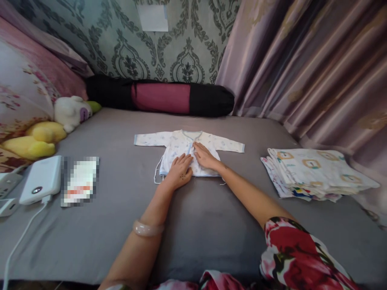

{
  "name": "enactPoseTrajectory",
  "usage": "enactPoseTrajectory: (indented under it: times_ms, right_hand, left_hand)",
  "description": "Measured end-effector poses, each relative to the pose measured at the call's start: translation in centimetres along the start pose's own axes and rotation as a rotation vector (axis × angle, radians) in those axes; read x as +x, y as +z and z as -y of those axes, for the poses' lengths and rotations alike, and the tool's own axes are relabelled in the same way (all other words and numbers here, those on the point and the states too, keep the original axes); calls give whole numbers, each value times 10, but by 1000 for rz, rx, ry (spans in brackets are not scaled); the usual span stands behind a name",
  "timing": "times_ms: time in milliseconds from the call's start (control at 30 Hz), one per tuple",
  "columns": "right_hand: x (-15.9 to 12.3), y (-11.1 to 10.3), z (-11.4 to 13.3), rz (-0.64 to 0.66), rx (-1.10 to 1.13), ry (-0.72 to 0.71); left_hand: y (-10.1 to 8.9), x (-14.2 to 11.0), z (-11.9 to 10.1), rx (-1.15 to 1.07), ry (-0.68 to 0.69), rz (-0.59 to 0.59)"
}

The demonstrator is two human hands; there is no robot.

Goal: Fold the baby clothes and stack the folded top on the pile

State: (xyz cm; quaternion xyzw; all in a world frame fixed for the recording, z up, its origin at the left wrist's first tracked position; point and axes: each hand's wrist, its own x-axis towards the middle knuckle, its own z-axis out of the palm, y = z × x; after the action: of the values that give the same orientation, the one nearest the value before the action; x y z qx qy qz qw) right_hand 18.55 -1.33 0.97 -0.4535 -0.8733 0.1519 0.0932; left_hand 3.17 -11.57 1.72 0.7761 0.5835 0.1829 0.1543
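Your two hands lie flat on a small white shirt (pixel 178 145), which is spread in the middle of the bed (pixel 121 237). Your left hand (pixel 180 171) rests with the palm down on the lower front part, and your right hand (pixel 206 156) is just beside it, a little higher, near the front opening. The fingers of both are stretched out and grip nothing.

The shirt seems of thin, soft cotton, with small pale blue prints and a light blue edge at the neck, cuffs and hem. Its sleeves go straight out to both sides, and a thin white string hangs in a loop at its left. The grey bed sheet under it is smooth and dull.

To your right you have a stack of folded cloths (pixel 320 167), soft and rather uneven; the top one is white with orange and teal figures. To your left are a glossy white power bank (pixel 40 181), box-shaped with rounded corners, a white cable (pixel 18 245) plugged into it, and beside it a pixelated flat object (pixel 80 181). The power bank's round dark display is too small to read. Behind the shirt lies a long black cylindrical bag (pixel 105 94) with a wine-red middle panel.
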Motion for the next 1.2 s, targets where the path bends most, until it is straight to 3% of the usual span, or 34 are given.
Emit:
enactPoseTrajectory:
  times_ms: [100,233,500,633,767,1000,1200]
  right_hand:
    - [3,-5,-8,37,-30,65]
    - [20,-7,-11,-5,-92,126]
    - [70,-4,-22,-103,-150,228]
    - [79,-7,-26,-112,-146,232]
    - [56,-8,-21,-38,-134,180]
    - [-23,-6,-2,11,-121,74]
    - [-70,-6,10,21,-111,32]
  left_hand:
    - [-5,0,-5,16,-51,48]
    - [-11,0,-9,32,-63,65]
    - [-12,0,-6,14,-60,58]
    - [-11,1,-3,7,-49,40]
    - [-9,2,-2,-5,-71,36]
    - [-7,0,1,-17,-45,20]
    - [-7,-4,1,1,-31,26]
